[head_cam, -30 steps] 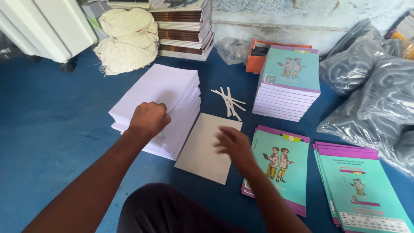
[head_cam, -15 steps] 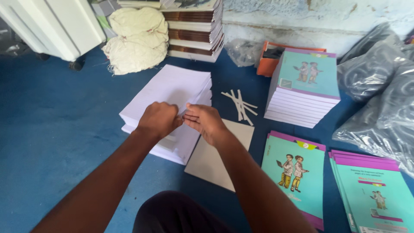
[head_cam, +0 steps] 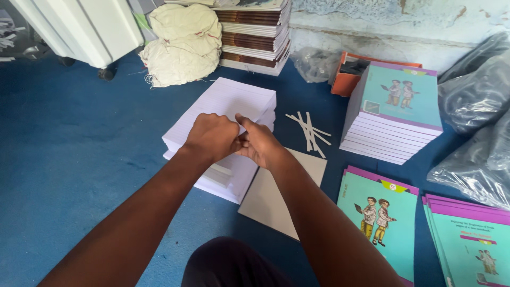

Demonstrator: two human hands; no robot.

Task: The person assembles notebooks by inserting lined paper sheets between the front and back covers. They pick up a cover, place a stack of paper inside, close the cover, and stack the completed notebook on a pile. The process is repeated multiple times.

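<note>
The left hand [head_cam: 212, 136] and the right hand [head_cam: 258, 142] meet knuckle to knuckle over the stack of white ruled paper [head_cam: 226, 130], fingers curled inward and pinched together at the stack's near right edge. What sits between the fingertips cannot be made out, since the backs of both hands hide it; it looks like a few top sheets, but the view does not settle that. The stack lies directly beneath both hands on the blue floor [head_cam: 79, 159], and its near part is covered by the forearms.

Just right of the stack and partly under the right wrist lies a grey cardboard sheet [head_cam: 281, 196]. Beyond that, right of the stack, a few thin white strips [head_cam: 308, 132] lie crossed. Farther right stands a pile of teal-covered booklets [head_cam: 396, 114], with an orange box [head_cam: 345, 79] behind it. Nearer the person, right of the stack, flat teal covers [head_cam: 380, 223] are cut off by the frame's bottom edge. Behind the stack sit a cream cloth bundle [head_cam: 183, 45] and stacked bound books [head_cam: 255, 34].
</note>
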